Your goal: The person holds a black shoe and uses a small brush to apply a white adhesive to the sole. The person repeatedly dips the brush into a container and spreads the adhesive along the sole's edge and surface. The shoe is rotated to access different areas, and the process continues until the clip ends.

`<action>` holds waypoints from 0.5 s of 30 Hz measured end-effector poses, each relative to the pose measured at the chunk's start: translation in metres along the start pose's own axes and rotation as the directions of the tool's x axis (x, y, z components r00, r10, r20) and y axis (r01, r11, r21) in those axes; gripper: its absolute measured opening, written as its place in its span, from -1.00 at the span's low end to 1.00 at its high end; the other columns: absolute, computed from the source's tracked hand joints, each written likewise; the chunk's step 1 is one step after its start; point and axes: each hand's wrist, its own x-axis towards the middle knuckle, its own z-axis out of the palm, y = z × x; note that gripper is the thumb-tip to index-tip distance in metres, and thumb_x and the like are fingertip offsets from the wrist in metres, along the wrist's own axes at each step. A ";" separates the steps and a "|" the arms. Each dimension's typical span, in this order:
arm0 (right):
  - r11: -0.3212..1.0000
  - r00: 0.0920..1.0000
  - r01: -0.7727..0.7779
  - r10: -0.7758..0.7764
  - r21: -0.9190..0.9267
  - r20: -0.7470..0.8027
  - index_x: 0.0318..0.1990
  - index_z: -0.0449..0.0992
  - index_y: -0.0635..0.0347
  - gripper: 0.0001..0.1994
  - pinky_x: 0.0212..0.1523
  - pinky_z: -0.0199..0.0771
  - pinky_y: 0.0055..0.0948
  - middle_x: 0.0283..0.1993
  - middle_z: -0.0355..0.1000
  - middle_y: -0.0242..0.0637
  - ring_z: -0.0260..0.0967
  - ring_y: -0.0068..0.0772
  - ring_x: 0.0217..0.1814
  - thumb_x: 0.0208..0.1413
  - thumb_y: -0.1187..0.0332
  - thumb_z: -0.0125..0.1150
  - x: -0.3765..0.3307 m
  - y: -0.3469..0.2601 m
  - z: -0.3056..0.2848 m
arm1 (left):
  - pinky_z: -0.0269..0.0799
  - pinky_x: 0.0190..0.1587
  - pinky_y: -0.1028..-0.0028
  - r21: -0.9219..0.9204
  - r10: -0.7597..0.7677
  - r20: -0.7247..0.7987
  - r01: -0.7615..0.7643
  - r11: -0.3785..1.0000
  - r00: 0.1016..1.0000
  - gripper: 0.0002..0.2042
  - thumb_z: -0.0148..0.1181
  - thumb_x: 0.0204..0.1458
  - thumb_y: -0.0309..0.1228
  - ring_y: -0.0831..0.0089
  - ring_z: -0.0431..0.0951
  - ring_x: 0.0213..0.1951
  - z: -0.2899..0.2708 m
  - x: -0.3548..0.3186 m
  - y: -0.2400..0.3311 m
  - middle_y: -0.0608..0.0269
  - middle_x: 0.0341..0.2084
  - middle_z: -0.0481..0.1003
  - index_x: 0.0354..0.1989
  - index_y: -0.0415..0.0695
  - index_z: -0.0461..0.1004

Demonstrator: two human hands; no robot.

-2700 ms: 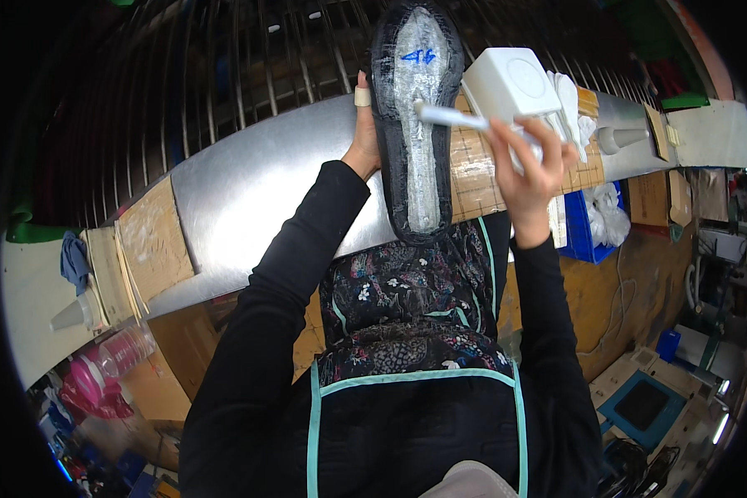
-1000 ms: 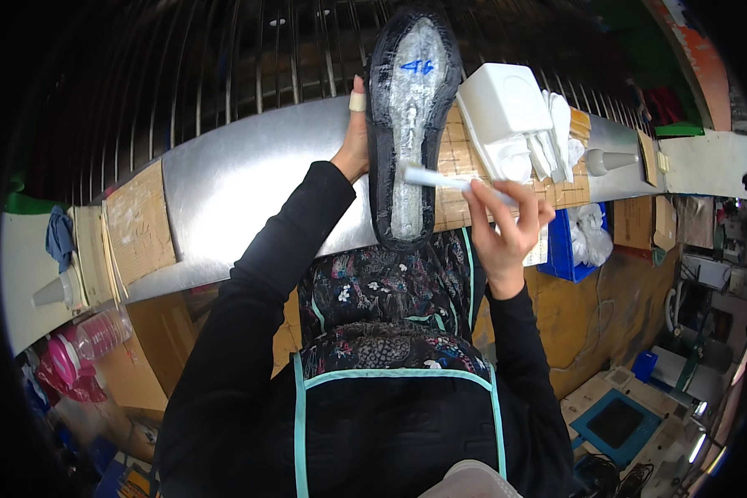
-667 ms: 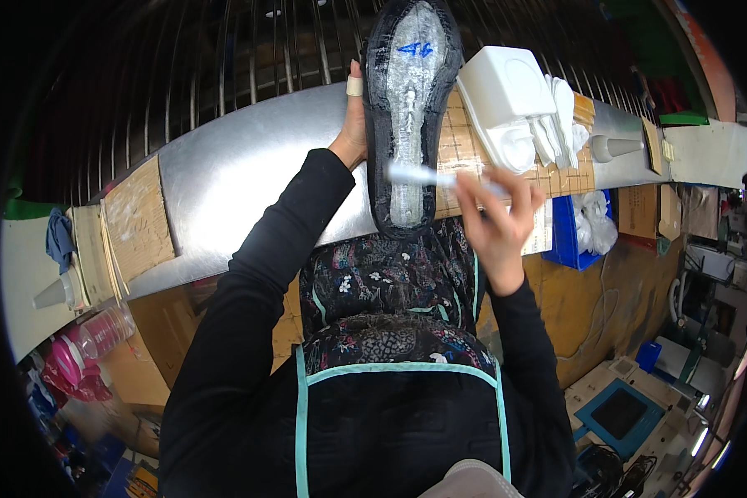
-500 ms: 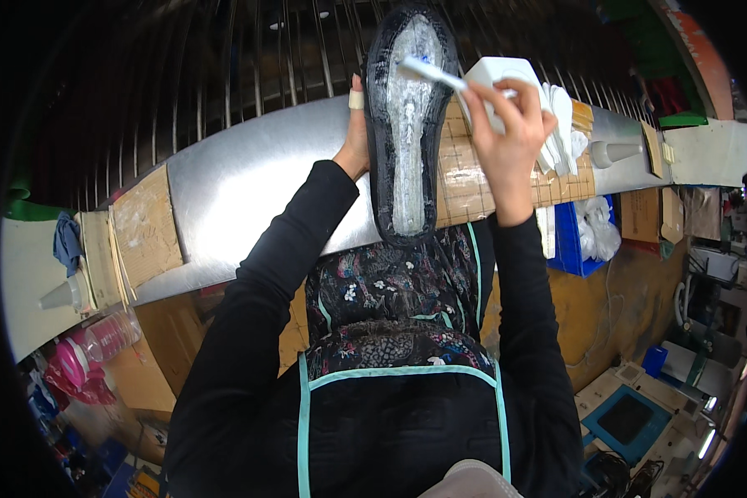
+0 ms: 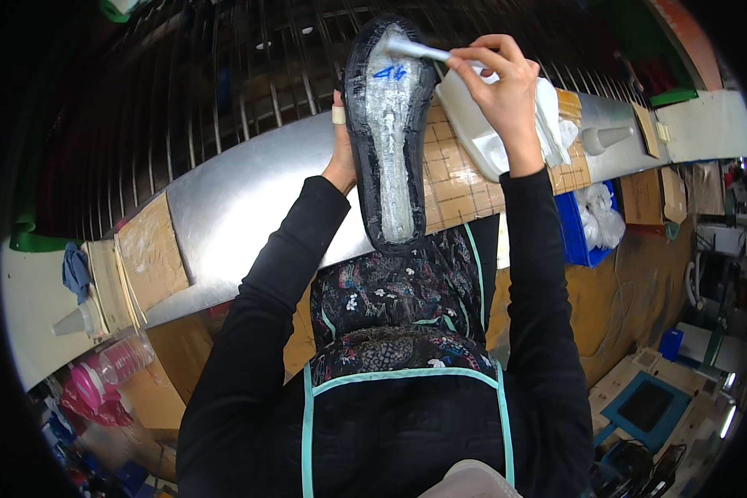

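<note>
Left hand [image 5: 343,158] grips the black shoe sole [image 5: 388,133] from behind, upright over the metal desk [image 5: 241,207]. Right hand [image 5: 500,87] pinches a white brush [image 5: 417,50], bristles touching the sole's far tip. White jug [image 5: 477,133] sits just beyond, beside rags.

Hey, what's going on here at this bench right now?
A person in a dark apron holds a black shoe sole upright with the left hand behind its edge. The right hand holds a white brush, its tip on the upper end of the sole, whose inner face looks shiny and wet. A white container sits beside it on the metal bench.
</note>
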 end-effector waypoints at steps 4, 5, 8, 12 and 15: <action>0.950 0.991 0.025 -0.065 -0.312 -0.118 -0.28 0.69 -0.19 -0.85 -0.20 -0.05 -0.39 -0.20 0.47 -0.54 0.30 -0.64 -0.46 -0.05 0.19 0.42 -0.031 -0.019 -0.010 | 0.39 0.21 0.26 -0.025 0.020 -0.010 -0.020 0.999 1.000 -0.05 -0.42 0.02 0.49 0.25 0.43 0.16 -0.002 0.003 0.000 0.02 0.19 0.33 0.35 -0.09 0.13; 0.952 0.997 0.028 -0.049 -0.305 -0.061 -0.25 0.69 -0.19 -0.83 -0.19 -0.05 -0.39 -0.20 0.49 -0.52 0.28 -0.65 -0.45 -0.06 0.21 0.43 -0.049 -0.032 -0.017 | 0.39 0.22 0.25 -0.033 0.025 -0.023 -0.026 0.999 0.999 -0.05 -0.42 0.02 0.49 0.23 0.42 0.16 -0.003 0.003 -0.001 0.01 0.19 0.32 0.35 -0.09 0.12; 0.984 0.994 -0.032 0.051 -0.176 0.101 -0.30 0.67 -0.14 -0.82 -0.20 -0.05 -0.39 -0.19 0.50 -0.53 0.33 -0.63 -0.35 -0.13 0.29 0.45 -0.101 -0.062 -0.054 | 0.32 0.24 0.22 -0.079 0.043 -0.059 -0.048 0.996 0.997 -0.07 -0.30 0.02 0.47 0.19 0.39 0.18 -0.017 0.006 -0.009 0.03 0.19 0.33 0.34 -0.09 0.15; 0.928 0.946 -0.315 0.323 -0.200 0.008 -0.35 0.67 -0.10 -0.85 -0.20 -0.01 -0.42 -0.20 0.50 -0.50 0.34 -0.59 -0.37 -0.14 0.32 0.47 -0.139 -0.046 -0.108 | 0.34 0.21 0.27 -0.220 -0.118 -0.090 0.095 0.971 0.989 -0.07 -0.26 0.00 0.49 0.23 0.41 0.12 -0.050 0.009 -0.024 0.10 0.15 0.37 0.30 -0.09 0.22; 0.776 0.909 -0.404 0.400 -0.484 -0.117 -0.36 0.65 -0.08 -0.90 -0.20 -0.01 -0.37 -0.23 0.48 -0.54 0.34 -0.55 -0.42 -0.07 0.29 0.43 -0.159 -0.017 -0.121 | 0.44 0.05 0.35 -0.225 -0.186 -0.056 0.169 0.960 0.981 -0.27 -0.23 0.15 0.26 0.27 0.47 -0.01 -0.070 0.011 -0.032 0.08 0.03 0.44 0.22 -0.14 0.27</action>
